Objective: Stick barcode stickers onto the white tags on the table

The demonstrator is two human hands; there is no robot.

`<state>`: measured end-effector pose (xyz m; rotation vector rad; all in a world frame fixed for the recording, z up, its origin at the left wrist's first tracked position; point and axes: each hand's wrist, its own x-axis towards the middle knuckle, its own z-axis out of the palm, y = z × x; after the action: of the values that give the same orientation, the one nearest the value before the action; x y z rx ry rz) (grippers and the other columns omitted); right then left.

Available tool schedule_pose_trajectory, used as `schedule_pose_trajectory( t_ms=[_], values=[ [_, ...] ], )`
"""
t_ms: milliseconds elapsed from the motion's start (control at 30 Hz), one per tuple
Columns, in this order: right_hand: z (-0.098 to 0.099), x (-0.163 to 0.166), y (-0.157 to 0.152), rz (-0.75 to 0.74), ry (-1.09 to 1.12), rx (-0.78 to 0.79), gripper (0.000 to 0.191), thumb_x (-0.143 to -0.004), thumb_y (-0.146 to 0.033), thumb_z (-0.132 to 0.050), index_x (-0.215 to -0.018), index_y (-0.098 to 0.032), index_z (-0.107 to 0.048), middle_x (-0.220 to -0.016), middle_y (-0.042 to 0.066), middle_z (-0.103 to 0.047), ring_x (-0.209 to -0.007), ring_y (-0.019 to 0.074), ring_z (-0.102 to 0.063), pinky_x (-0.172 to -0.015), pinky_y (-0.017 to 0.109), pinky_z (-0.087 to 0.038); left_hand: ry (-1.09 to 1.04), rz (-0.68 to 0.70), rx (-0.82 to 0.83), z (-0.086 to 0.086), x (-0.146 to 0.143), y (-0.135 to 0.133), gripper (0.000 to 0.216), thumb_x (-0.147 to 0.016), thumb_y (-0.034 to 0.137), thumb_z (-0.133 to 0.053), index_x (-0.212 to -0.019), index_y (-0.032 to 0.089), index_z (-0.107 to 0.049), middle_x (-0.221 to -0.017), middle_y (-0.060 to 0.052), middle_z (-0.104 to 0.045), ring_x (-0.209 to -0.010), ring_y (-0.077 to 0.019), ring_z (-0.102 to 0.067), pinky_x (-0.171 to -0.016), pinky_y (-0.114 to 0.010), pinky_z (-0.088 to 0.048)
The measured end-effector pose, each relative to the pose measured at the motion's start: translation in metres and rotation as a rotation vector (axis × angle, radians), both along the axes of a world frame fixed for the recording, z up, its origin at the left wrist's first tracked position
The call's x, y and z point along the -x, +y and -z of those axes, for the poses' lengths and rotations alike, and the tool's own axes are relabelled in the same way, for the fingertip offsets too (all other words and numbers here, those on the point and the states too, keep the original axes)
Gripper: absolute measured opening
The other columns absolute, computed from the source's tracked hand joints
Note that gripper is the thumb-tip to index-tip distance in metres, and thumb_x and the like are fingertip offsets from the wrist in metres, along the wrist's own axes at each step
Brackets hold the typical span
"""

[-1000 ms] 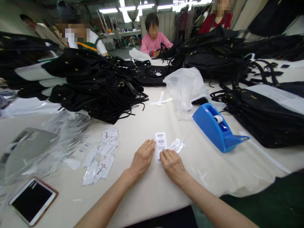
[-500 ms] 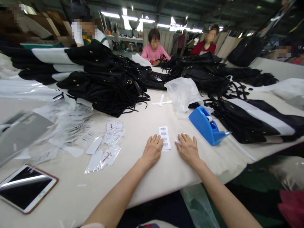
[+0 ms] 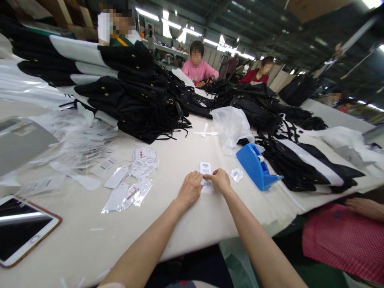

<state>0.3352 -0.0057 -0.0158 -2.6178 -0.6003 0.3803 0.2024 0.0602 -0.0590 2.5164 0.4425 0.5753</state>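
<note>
White paper with printed barcodes makes up the label strip (image 3: 205, 165), which lies on the cream-covered bench (image 3: 177, 232) in front of the person, between the two hands and partly hidden by them. Extended fingers of the left hand (image 3: 189, 190) lie close together along the strip's left edge; whether they grip it or only rest there, I cannot tell. Over the strip's middle, the right hand (image 3: 221, 180) has its fingers bent and drawn narrow, their tips touching the paper near the left fingertips; whether anything is pinched between them is too small to make out. Just beside the right hand, on its right, sits a small clear packet (image 3: 237, 175), and past that stands a blue tape dispenser (image 3: 254, 166). Beyond the strip lie some crossed white pieces (image 3: 205, 133), near a crumpled translucent plastic bag (image 3: 232, 128). Well to the left of the hands, white tags (image 3: 144, 162), some with red print, lie in loose overlapping groups, with a heap of clear-wrapped labels (image 3: 81, 138) farther left and a phone (image 3: 24, 230) at the near left. Black bags (image 3: 129, 96) with gold-coloured fittings are stacked at the left, and more dark bags (image 3: 288, 160) lie at the right. Across the bench is a person in a pink top (image 3: 192, 72), hands at the black goods.
</note>
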Motion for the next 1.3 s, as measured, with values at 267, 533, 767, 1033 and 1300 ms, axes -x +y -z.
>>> schedule_pose_trajectory(
  t_ms=[267,533,767,1033,1300],
  values=[
    [0.013,-0.007,0.014,0.084,0.029,-0.13,0.037,-0.046,-0.042,-0.074,-0.065,-0.014,-0.059,-0.055,0.004,-0.059,-0.056,0.0187,-0.057,-0.045,0.024,-0.033,-0.025,-0.01,0.048,-0.002,0.0,0.001,0.042,-0.075,0.013,-0.054,-0.116,0.015,-0.044,-0.12,-0.012,-0.052,-0.119,-0.0232,-0.041,-0.102,-0.043,-0.032],
    [0.015,-0.006,0.015,0.017,0.196,-0.381,0.039,-0.045,-0.049,-0.071,-0.055,-0.016,-0.053,-0.044,-0.002,-0.052,-0.044,0.0125,-0.05,-0.042,0.022,-0.036,-0.049,-0.004,0.104,-0.004,0.001,0.003,0.039,-0.074,0.013,-0.056,-0.112,0.016,-0.047,-0.118,-0.011,-0.053,-0.118,-0.0231,-0.042,-0.101,-0.044,-0.032],
    [0.013,-0.007,0.007,-0.059,0.277,-0.491,0.035,-0.05,-0.043,-0.07,-0.066,-0.013,-0.064,-0.061,0.002,-0.063,-0.057,0.0154,-0.057,-0.054,0.024,-0.043,-0.215,-0.076,0.342,-0.006,-0.001,0.009,0.03,-0.075,0.012,-0.053,-0.105,0.015,-0.054,-0.109,-0.009,-0.059,-0.105,-0.0203,-0.052,-0.095,-0.037,-0.039],
    [0.001,-0.009,-0.002,-0.113,0.418,-0.587,0.042,-0.049,-0.04,-0.072,-0.081,-0.012,-0.066,-0.066,0.003,-0.066,-0.061,0.0194,-0.061,-0.059,0.03,-0.048,-0.295,-0.22,0.529,-0.012,0.001,0.018,0.024,-0.076,0.011,-0.046,-0.096,0.014,-0.059,-0.099,-0.008,-0.062,-0.096,-0.0183,-0.055,-0.091,-0.034,-0.042],
    [-0.022,0.007,-0.008,-0.096,0.374,-0.655,0.044,-0.053,-0.038,-0.073,-0.085,-0.011,-0.06,-0.062,0.003,-0.064,-0.055,0.0146,-0.057,-0.052,0.025,-0.04,-0.392,-0.265,0.777,-0.017,0.002,0.019,0.016,-0.076,0.021,-0.051,-0.088,0.016,-0.061,-0.089,-0.006,-0.065,-0.082,-0.0151,-0.06,-0.078,-0.03,-0.047]
  ],
)
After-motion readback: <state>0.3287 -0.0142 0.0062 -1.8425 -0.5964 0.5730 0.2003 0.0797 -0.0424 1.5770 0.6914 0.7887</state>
